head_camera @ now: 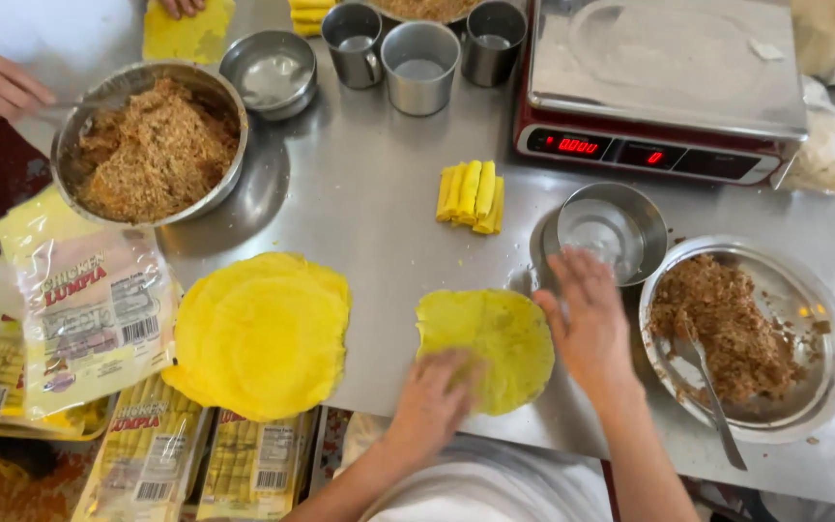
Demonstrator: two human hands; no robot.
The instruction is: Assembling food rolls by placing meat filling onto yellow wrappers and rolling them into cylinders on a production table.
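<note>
Pressing the yellow wrapper (495, 338), left hand (434, 401); clear yellow-labelled packages (89, 309) lie far left.

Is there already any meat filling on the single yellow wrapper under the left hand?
No, the single yellow wrapper is bare; the left hand presses its near edge.

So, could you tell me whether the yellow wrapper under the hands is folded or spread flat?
Spread flat: the single yellow wrapper lies open on the steel table, left hand pressing its near edge.
</note>
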